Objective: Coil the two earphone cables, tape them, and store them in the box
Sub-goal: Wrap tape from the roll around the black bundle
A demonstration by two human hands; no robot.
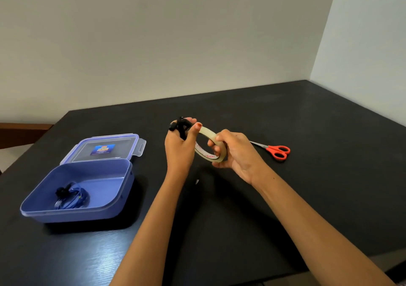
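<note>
My left hand (179,147) is raised over the middle of the table with a black earphone cable (179,126) coiled around its fingers; its thumb presses on the rim of a clear tape roll (211,146). My right hand (232,151) grips that roll from the right, fingers through its hole. A blue earphone cable (73,198), coiled, lies inside the open blue box (109,206) at the left. The box's lid (105,148) lies folded back behind it.
Red-handled scissors (275,151) lie on the black table (285,197) to the right of my hands. A wall runs along the table's far edge and right side. A wooden chair part (19,131) shows at the far left.
</note>
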